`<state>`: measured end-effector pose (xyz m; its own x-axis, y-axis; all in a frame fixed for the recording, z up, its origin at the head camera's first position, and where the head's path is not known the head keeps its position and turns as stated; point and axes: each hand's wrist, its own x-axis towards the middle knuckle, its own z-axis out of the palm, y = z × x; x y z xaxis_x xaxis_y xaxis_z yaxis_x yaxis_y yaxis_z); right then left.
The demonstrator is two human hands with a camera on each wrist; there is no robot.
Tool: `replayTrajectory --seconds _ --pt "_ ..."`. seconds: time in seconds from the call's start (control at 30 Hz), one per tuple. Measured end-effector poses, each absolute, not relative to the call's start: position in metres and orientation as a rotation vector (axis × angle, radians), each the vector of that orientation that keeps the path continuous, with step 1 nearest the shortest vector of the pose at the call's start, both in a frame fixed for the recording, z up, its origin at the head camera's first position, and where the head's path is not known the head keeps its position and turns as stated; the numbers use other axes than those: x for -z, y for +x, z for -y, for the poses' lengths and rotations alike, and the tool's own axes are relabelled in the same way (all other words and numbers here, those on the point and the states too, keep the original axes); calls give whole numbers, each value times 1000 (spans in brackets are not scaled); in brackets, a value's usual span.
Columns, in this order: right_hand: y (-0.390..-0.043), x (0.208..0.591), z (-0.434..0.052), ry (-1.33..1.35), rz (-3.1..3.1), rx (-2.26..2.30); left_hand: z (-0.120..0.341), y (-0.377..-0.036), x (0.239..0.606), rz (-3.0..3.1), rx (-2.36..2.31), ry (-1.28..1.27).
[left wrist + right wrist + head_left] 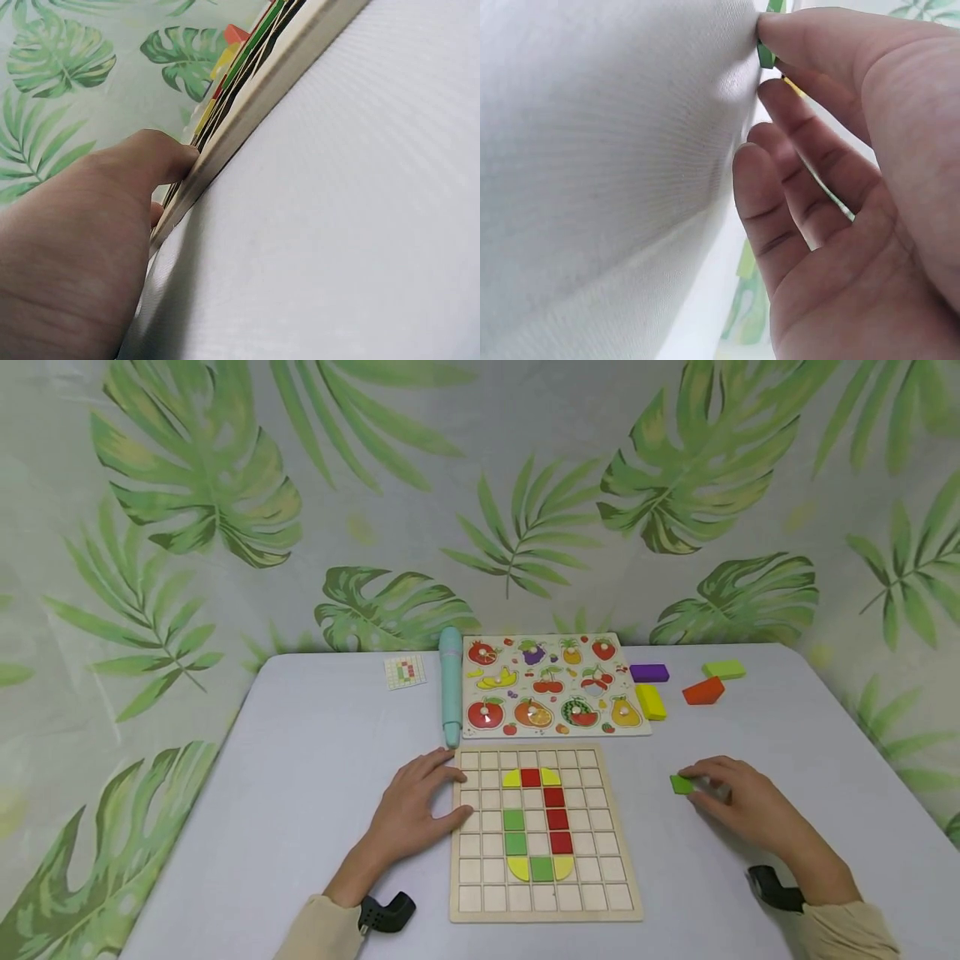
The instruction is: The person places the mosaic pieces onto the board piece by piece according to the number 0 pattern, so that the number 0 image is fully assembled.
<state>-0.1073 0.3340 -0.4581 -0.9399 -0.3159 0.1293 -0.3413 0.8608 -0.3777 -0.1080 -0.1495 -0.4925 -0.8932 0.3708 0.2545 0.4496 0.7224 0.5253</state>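
A wooden grid board [592, 897] lies on the table before me, with red [557, 819] and green square tiles [514, 843] and yellow quarter-round pieces [517, 868] set in a ring. My left hand [408, 806] rests along its left side, thumb and fingertips at the rim, fingers relaxed. In the left wrist view the thumb [169, 159] touches the board's edge [247, 112]. To the right of the board, my right hand [738, 797] pinches a small green tile [681, 784] between thumb and index finger, close over the table. In the right wrist view the other fingers [761, 195] hang loosely curled.
Behind the board lies a fruit puzzle [517, 685], with a teal pen-like stick [451, 681] along its left side. A small pattern card [405, 672] sits farther left. Purple [649, 673], yellow [650, 702], red-orange [703, 691] and light green blocks [723, 670] lie back right.
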Motion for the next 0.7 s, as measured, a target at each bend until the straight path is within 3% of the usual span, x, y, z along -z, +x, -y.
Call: replayTrajectory --seconds 0.7 --pt "-118 451 -308 537 2997 -698 149 -107 490 2783 926 -677"
